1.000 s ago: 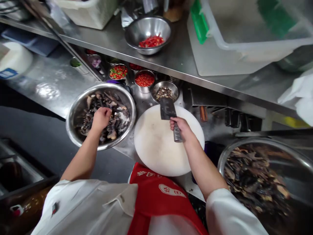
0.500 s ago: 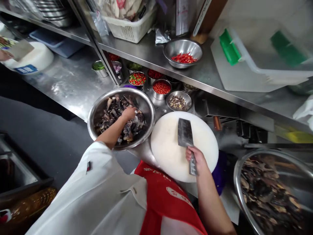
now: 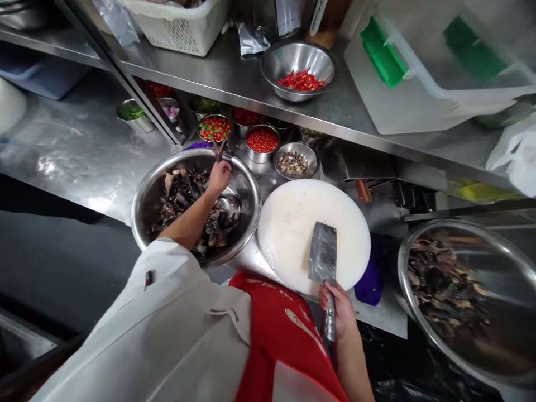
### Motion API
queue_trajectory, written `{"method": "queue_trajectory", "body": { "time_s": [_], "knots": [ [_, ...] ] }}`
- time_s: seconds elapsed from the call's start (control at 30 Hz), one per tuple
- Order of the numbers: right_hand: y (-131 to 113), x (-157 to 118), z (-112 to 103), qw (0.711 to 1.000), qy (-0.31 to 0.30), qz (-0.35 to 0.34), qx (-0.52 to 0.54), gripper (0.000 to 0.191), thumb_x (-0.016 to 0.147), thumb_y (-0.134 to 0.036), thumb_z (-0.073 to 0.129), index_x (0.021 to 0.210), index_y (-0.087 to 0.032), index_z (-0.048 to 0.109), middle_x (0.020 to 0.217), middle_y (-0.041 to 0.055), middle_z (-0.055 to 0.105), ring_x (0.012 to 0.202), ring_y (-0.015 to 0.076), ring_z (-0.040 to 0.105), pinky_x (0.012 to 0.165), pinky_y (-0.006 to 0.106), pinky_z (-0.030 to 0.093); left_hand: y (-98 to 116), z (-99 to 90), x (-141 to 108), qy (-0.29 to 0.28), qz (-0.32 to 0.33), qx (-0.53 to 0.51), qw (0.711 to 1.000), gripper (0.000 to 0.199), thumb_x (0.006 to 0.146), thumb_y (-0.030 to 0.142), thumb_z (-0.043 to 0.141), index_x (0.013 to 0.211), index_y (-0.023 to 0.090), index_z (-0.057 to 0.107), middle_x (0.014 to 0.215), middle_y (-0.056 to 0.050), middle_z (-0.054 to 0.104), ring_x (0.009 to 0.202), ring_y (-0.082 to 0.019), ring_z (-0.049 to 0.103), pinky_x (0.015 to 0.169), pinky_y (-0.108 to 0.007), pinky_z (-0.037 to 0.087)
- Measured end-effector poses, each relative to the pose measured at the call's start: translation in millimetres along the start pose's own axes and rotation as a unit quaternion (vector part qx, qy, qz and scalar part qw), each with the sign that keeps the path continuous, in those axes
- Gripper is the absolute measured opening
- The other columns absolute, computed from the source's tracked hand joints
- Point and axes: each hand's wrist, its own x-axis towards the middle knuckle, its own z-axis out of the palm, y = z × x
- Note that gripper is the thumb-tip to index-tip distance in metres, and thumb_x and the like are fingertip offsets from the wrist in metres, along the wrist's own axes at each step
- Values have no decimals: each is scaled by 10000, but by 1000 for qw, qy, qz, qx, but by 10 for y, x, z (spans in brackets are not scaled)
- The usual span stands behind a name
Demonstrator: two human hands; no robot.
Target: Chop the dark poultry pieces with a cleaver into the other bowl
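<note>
So the left hand (image 3: 220, 177) has its fingers pinched around a dark forked piece (image 3: 218, 152), which pokes up past the fingertips on the side away from the body. The right hand (image 3: 340, 307) is wrapped round the handle of a cleaver (image 3: 322, 251), blade pointing away from the person. The blade is over the near part of a round white cutting board (image 3: 285, 229); can't tell if it's actually touching.

Right under the left fingers is a big metal bowl (image 3: 140, 204), with a heap of dark meat pieces (image 3: 184, 192) in it, mostly to the left of that hand and nearer the body. The board sits just right of that bowl, so it's between the two hands and runs out beyond the right fingers.

Past the left fingertips there's a small tub of red and green chopped peppers (image 3: 215, 128), then a tub of chopped red chilies (image 3: 262, 139) off to the right, and a shallow dish of brownish bits (image 3: 293, 162) further right.

Just right of the right fingers and a bit farther out is a purple cloth (image 3: 369, 282). Well off to the right of that hand is another large bowl (image 3: 403, 268) with more dark pieces (image 3: 444, 285).
</note>
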Motion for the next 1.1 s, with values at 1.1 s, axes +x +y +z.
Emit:
{"method": "queue_trajectory", "body": {
  "time_s": [1.1],
  "knots": [
    [132,143,-21,999,-23,28,14,323,625,-305,804,724,-206,512,503,-73,478,384,78,437,350,196,347,42,-200,-1745,-314,-109,359,872,492,856,474,503,1195,123,441,1066,-214,659,1041,-325,639,863,-385,465]
  ]
}}
